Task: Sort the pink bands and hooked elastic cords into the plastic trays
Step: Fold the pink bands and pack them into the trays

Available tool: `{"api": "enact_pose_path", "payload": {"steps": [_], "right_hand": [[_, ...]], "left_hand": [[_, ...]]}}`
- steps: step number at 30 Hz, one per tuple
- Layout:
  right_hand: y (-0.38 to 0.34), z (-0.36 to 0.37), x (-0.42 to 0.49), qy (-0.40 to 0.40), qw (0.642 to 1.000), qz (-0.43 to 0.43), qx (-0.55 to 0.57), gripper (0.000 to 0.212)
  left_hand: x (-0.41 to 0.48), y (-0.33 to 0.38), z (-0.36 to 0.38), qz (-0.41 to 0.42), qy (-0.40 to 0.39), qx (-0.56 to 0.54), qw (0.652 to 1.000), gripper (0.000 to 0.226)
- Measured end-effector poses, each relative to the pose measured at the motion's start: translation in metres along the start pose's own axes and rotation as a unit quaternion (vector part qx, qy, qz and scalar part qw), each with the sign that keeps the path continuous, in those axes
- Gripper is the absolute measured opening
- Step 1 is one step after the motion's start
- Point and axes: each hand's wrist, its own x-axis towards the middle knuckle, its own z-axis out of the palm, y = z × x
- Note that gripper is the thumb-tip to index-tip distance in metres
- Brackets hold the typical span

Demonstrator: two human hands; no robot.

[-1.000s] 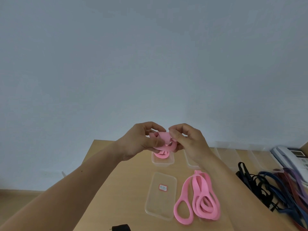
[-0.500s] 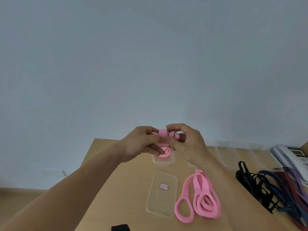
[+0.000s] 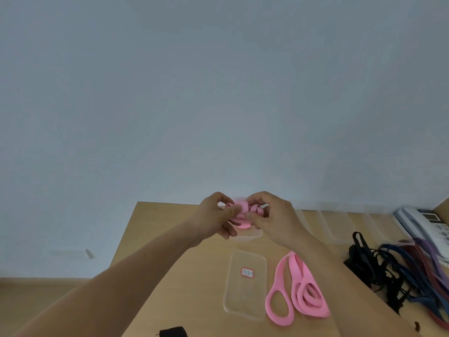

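Above the far middle of the table [image 3: 150,239], both hands meet over a small clear tray [image 3: 245,235], whose near rim shows just beneath the knuckles. Something pink lies at its mouth, but I cannot tell whether it rests inside or hangs from what the hands hold. Nearer the person lies a flat clear tray [image 3: 243,300] with a red-edged label [image 3: 247,272]; the wood shows through its bottom. More clear trays [image 3: 336,229] stand in a row along the far edge to the right, too faint to tell what is in them.

The label's writing is too small to read. A heap of black, blue, dark red and purple cords [image 3: 388,271] runs off the right edge, as does a telephone [image 3: 422,224] behind it. A black thing [image 3: 173,333] is cut by the bottom edge. The right forearm crosses just beside the loose pink bands [image 3: 298,293] and may cover their right side.

The left hand [image 3: 216,215] pinches the left side of the pink band [image 3: 240,207] between thumb and forefinger. The right hand [image 3: 272,217], fingers curled, pinches its right side. It is bunched into a wad with loops sticking out, held clear of the table and spanning left to right between the hands. The loose bands lie flat with their long axis running away from the person, open loops at the near end.
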Motion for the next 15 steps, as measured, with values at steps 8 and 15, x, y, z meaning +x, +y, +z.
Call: {"api": "enact_pose_path", "payload": {"steps": [8,15], "right_hand": [[0.040,0.014,0.014,0.028,0.997,0.056,-0.040,0.029],[0.096,0.018,0.045,-0.013,0.992,0.066,-0.111,0.022]], "left_hand": [[0.042,-0.038,0.004,0.011,-0.009,0.175,0.984,0.013],[0.087,-0.060,0.022,0.044,0.046,0.340,0.938,0.026]]}}
